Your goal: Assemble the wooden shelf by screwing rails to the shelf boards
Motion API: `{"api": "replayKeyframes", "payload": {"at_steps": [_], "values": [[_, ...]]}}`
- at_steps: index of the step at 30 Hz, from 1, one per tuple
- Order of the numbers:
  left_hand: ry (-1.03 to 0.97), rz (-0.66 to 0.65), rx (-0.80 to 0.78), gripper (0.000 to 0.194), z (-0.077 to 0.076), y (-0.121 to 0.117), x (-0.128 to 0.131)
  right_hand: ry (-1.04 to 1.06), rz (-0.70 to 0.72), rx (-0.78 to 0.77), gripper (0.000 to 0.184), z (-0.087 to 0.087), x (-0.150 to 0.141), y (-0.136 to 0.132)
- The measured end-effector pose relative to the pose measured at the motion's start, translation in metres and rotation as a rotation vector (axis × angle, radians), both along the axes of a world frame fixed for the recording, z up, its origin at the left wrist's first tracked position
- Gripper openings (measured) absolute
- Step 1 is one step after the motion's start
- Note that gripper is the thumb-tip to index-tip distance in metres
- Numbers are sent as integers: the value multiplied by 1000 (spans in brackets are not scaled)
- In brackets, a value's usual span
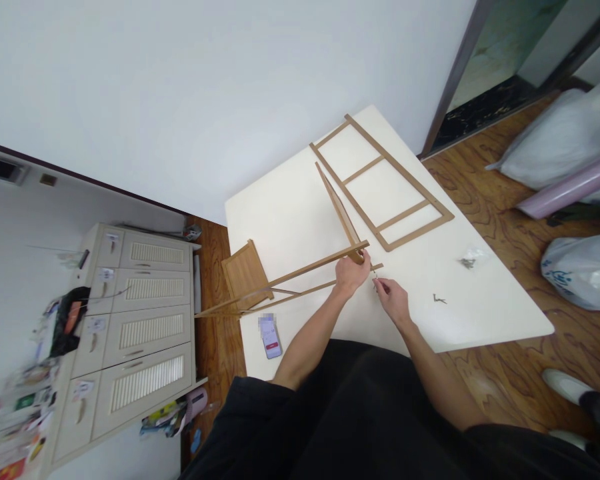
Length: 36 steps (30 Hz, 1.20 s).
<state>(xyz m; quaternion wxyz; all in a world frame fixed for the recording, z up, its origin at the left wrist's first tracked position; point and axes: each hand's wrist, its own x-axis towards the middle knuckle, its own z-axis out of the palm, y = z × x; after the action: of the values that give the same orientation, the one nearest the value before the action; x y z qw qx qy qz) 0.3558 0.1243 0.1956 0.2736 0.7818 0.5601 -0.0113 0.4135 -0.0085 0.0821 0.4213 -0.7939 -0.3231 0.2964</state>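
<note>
My left hand [353, 272] is closed round the corner of a wooden frame [305, 267], where a thin wooden board [339, 205] meets its rail. The frame's two long rails reach left across the table and past its edge. My right hand [393, 300] pinches a small thin metal piece [375, 275] at the end of the frame's nearer rail; its exact kind is too small to tell. A second wooden frame [401, 215] with crossbars lies flat beyond my hands. A wooden panel [247, 273] rests at the left, partly behind the rails.
The white table [290, 197] stands against a wall. Small metal hardware [439, 299], a small plastic bag of screws [467, 263] and a phone [271, 337] lie on it. A white cabinet [145, 287] is at left; full plastic bags [580, 270] and another person's shoes [566, 385] are at right.
</note>
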Motion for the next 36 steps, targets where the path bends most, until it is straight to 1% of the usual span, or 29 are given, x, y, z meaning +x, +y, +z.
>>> {"api": "replayKeyframes", "payload": {"at_steps": [3, 8, 14, 21, 26, 28, 30, 32, 33, 34, 36], "values": [[-3, -1, -14, 53, 2, 0, 0, 0, -2, 29, 62, 1, 0, 3], [3, -5, -18, 53, 4, 0, 0, -56, 22, 72, 59, 4, 1, 4], [8, -5, -36, 56, 2, 1, 0, -53, 31, 107, 55, 4, -2, 2], [4, -14, -39, 54, 1, 1, 0, -37, 17, 133, 54, 5, -3, 6], [-18, 3, -43, 52, 5, 2, 0, -105, 32, 152, 48, 12, -5, 4], [-30, -1, -41, 50, 10, 4, -1, -142, -9, 174, 43, 18, -6, 1], [-42, -9, -29, 46, 17, 7, -3, -160, -113, 208, 38, 24, -3, 0], [-77, -26, -7, 39, 26, 11, -6, -110, -237, 239, 35, 29, 6, 2], [-104, -33, 9, 36, 30, 13, -9, -36, -277, 257, 35, 31, 12, 5], [-133, -36, 26, 34, 34, 15, -11, 70, -294, 280, 35, 34, 18, 9], [-190, -28, 56, 31, 40, 20, -15, 341, -251, 334, 36, 38, 32, 22]]}}
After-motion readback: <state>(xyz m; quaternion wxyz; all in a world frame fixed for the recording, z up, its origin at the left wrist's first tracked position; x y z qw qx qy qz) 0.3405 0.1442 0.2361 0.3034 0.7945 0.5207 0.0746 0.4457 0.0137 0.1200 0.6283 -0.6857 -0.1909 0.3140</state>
